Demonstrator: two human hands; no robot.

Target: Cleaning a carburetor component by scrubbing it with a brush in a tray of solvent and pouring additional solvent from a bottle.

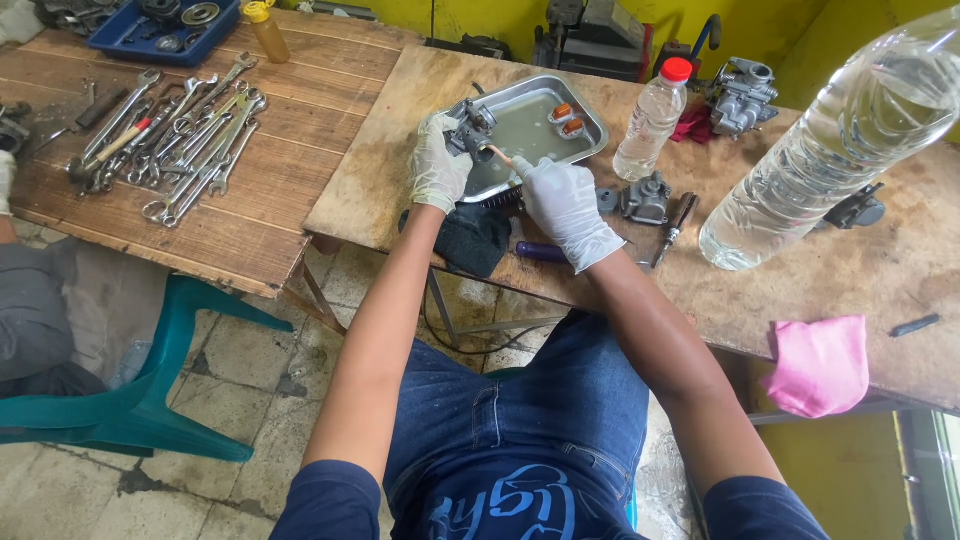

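Note:
My left hand (436, 165), in a white glove, grips a small grey metal carburetor body (470, 127) over the near-left corner of a metal tray (590, 125). My right hand (565, 205), also gloved, holds a thin tool with an orange-brown handle (498, 153) whose tip touches the carburetor. The tray holds cloudy liquid and two small orange-capped parts (566, 119).
Near the tray lie a dark cloth (472, 237), a purple-handled tool (540, 252), a grey carburetor part (645, 198), a screwdriver (675, 228) and a small bottle (652, 118). A large bottle (830, 145), pink rag (822, 365), several wrenches (185, 140) and a green chair (150, 400) surround.

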